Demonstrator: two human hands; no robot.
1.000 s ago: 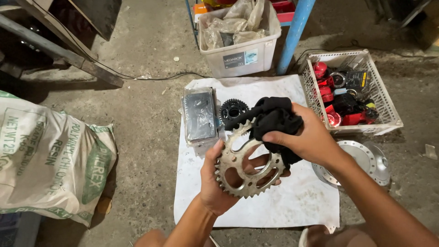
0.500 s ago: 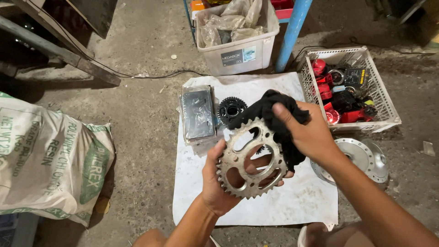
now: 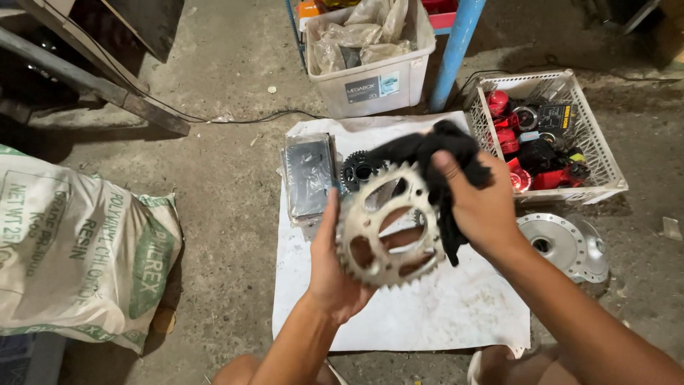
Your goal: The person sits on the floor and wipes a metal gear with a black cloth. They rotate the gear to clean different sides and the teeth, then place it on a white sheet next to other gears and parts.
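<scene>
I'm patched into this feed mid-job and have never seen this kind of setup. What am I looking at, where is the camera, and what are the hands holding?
There is no machine here: a person works with bare hands, filmed by a camera on their head looking down. The left hand holds a large toothed metal sprocket. The right hand presses a black rag against it. Beneath lies a white sheet on the concrete floor, bearing a smaller dark gear and a wrapped flat pack. Around it: a white basket of red and black parts, a silver disc, a plastic bin and a printed sack.
</scene>
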